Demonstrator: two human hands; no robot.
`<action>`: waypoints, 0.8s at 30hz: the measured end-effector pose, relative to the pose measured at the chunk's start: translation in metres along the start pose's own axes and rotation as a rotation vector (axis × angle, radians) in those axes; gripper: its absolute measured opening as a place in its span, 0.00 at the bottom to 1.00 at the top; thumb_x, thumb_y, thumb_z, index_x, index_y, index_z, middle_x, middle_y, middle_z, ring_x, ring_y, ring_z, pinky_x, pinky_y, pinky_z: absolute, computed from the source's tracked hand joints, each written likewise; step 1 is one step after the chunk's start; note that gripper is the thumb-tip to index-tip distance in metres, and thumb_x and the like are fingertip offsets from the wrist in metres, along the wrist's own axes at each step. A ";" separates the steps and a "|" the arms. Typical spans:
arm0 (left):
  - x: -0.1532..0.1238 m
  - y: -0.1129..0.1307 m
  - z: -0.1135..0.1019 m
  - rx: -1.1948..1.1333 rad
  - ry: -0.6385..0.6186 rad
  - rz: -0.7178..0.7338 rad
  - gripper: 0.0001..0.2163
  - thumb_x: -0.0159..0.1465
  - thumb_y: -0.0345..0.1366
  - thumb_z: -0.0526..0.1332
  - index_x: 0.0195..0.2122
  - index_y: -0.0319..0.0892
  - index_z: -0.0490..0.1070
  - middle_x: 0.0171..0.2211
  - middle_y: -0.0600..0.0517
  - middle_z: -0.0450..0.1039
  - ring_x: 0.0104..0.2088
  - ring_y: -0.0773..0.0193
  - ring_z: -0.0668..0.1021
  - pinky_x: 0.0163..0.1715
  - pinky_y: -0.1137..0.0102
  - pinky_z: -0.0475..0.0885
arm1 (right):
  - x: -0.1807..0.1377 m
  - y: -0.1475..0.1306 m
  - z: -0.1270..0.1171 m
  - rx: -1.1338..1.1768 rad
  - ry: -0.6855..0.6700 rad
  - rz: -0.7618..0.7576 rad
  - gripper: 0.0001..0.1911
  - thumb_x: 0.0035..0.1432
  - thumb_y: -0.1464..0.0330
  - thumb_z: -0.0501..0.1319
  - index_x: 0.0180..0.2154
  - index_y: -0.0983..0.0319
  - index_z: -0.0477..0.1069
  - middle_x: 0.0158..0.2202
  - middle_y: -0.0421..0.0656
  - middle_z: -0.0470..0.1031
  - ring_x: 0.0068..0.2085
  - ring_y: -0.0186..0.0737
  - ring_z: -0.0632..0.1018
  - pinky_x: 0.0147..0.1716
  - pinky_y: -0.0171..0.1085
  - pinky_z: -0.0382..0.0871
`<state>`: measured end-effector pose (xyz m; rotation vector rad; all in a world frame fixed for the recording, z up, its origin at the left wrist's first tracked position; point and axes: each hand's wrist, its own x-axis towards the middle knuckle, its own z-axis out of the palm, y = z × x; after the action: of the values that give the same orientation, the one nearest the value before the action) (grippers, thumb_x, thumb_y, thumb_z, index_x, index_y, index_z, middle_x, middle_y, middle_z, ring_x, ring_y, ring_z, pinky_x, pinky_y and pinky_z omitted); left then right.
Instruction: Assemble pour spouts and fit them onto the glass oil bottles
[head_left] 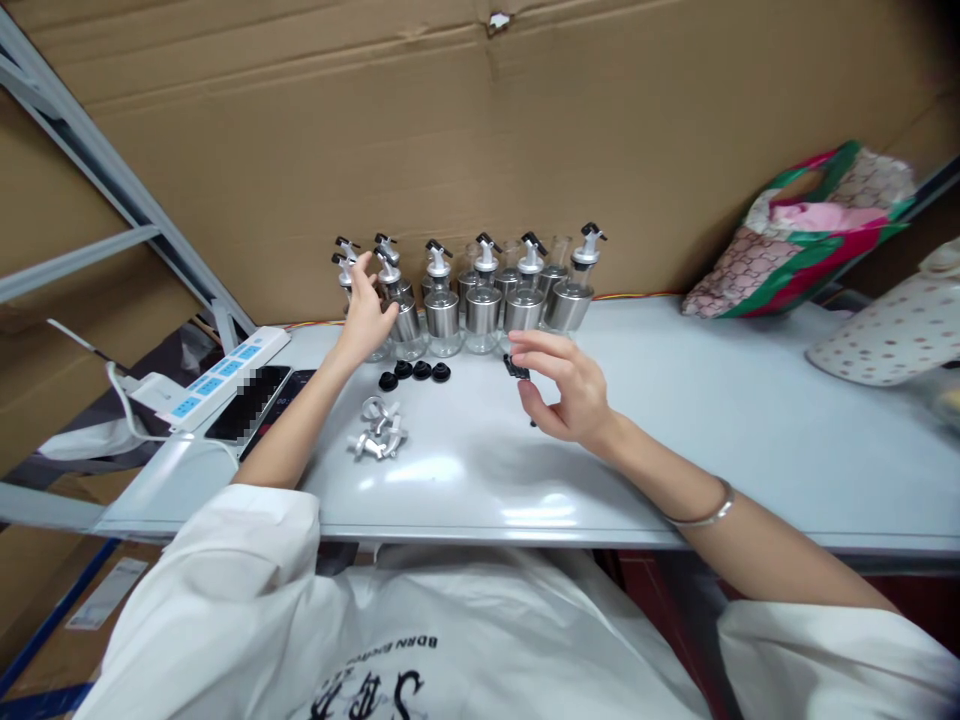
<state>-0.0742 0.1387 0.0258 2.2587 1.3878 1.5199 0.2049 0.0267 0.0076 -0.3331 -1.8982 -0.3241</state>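
My left hand (366, 315) is at the left end of the bottle group, thumb and fingers apart. Beside it stands a glass bottle with a steel sleeve (406, 325), topped by a silver pourer spout (388, 268) with a black flip cap. Whether my fingertips touch this bottle I cannot tell. My right hand (562, 385) is over the table with thumb and fingers apart, close to small black parts (515, 367) partly hidden by the fingers. Black stoppers (421, 371) lie in front of the bottles. Nearer me is a small pile of silver spout pieces (379, 432).
Several more sleeved bottles (483, 312) stand in rows, some without spouts. At left are a white power strip (229, 375) and a phone (251, 400). A patterned bag (799, 235) and a dotted bag (892, 325) sit at right. Cardboard (450, 130) backs the table.
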 end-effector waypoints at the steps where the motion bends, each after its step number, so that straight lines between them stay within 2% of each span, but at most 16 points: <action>1: 0.000 0.005 -0.005 0.039 0.012 0.017 0.31 0.55 0.32 0.65 0.56 0.45 0.50 0.61 0.37 0.54 0.56 0.51 0.69 0.51 0.55 0.71 | 0.000 0.000 0.000 -0.011 0.003 -0.004 0.21 0.56 0.75 0.55 0.52 0.56 0.63 0.50 0.48 0.74 0.44 0.45 0.79 0.36 0.44 0.77; 3: -0.001 0.019 -0.020 0.152 -0.020 0.043 0.27 0.55 0.33 0.65 0.53 0.43 0.55 0.57 0.39 0.57 0.54 0.52 0.70 0.53 0.54 0.69 | 0.001 0.000 0.000 -0.024 0.008 -0.015 0.22 0.55 0.76 0.55 0.52 0.56 0.63 0.49 0.48 0.74 0.44 0.45 0.79 0.36 0.44 0.78; 4: -0.002 0.028 -0.029 0.223 -0.097 0.039 0.23 0.55 0.32 0.64 0.50 0.42 0.58 0.54 0.40 0.60 0.52 0.52 0.72 0.52 0.54 0.69 | 0.001 -0.001 0.000 -0.023 0.009 -0.021 0.22 0.55 0.76 0.56 0.52 0.57 0.63 0.49 0.49 0.74 0.44 0.45 0.79 0.36 0.44 0.78; 6: -0.005 0.047 -0.047 0.379 -0.376 -0.048 0.16 0.56 0.32 0.62 0.45 0.41 0.63 0.46 0.44 0.67 0.45 0.53 0.76 0.48 0.58 0.71 | 0.001 -0.001 0.000 -0.008 0.009 -0.028 0.23 0.55 0.76 0.56 0.52 0.58 0.63 0.49 0.49 0.74 0.44 0.45 0.79 0.35 0.44 0.77; 9: -0.011 0.069 -0.063 0.574 -0.958 -0.175 0.14 0.51 0.34 0.64 0.39 0.43 0.67 0.39 0.50 0.74 0.38 0.58 0.77 0.38 0.68 0.71 | 0.000 -0.001 0.000 0.007 -0.002 -0.031 0.22 0.55 0.76 0.55 0.52 0.57 0.63 0.50 0.49 0.74 0.44 0.45 0.79 0.34 0.42 0.77; 10: -0.013 0.073 -0.063 0.625 -1.105 -0.217 0.15 0.49 0.34 0.65 0.39 0.43 0.67 0.37 0.51 0.76 0.36 0.59 0.78 0.35 0.71 0.71 | 0.000 -0.001 0.000 0.005 -0.006 -0.032 0.22 0.55 0.76 0.55 0.52 0.57 0.63 0.49 0.48 0.75 0.44 0.45 0.79 0.34 0.42 0.77; 12: -0.016 0.075 -0.058 0.687 -1.278 -0.288 0.17 0.45 0.33 0.66 0.38 0.44 0.68 0.34 0.52 0.77 0.33 0.60 0.78 0.30 0.74 0.68 | 0.000 -0.001 0.000 -0.001 -0.010 -0.032 0.22 0.55 0.76 0.55 0.51 0.57 0.63 0.49 0.48 0.75 0.44 0.45 0.79 0.34 0.43 0.77; 15: -0.017 0.071 -0.046 0.701 -1.361 -0.353 0.18 0.44 0.30 0.64 0.38 0.44 0.68 0.29 0.54 0.78 0.30 0.61 0.78 0.26 0.75 0.66 | 0.001 -0.001 0.000 -0.007 -0.010 -0.030 0.21 0.55 0.76 0.55 0.50 0.57 0.64 0.47 0.48 0.76 0.44 0.45 0.79 0.34 0.43 0.77; 18: -0.016 0.070 -0.045 0.731 -1.351 -0.344 0.17 0.44 0.27 0.62 0.38 0.44 0.68 0.25 0.55 0.76 0.27 0.61 0.77 0.25 0.74 0.65 | 0.002 0.000 -0.001 -0.018 -0.008 -0.036 0.20 0.55 0.77 0.55 0.49 0.57 0.65 0.46 0.48 0.76 0.42 0.45 0.79 0.33 0.42 0.77; 21: -0.013 0.080 -0.056 0.731 -1.189 -0.223 0.15 0.47 0.26 0.59 0.36 0.44 0.67 0.28 0.54 0.76 0.27 0.64 0.76 0.24 0.75 0.63 | 0.003 -0.001 -0.001 -0.024 -0.010 -0.041 0.20 0.54 0.78 0.55 0.48 0.58 0.65 0.45 0.49 0.76 0.41 0.45 0.79 0.33 0.42 0.76; 24: -0.015 0.100 -0.062 0.529 -0.974 -0.058 0.12 0.52 0.26 0.57 0.38 0.44 0.66 0.31 0.53 0.75 0.28 0.65 0.75 0.25 0.75 0.63 | 0.006 -0.004 -0.001 0.007 -0.007 0.026 0.17 0.54 0.78 0.55 0.45 0.58 0.67 0.43 0.48 0.77 0.40 0.44 0.79 0.34 0.43 0.75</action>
<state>-0.0607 0.0458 0.0974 2.5679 1.5332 -0.1031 0.2027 0.0232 0.0130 -0.3541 -1.8997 -0.2994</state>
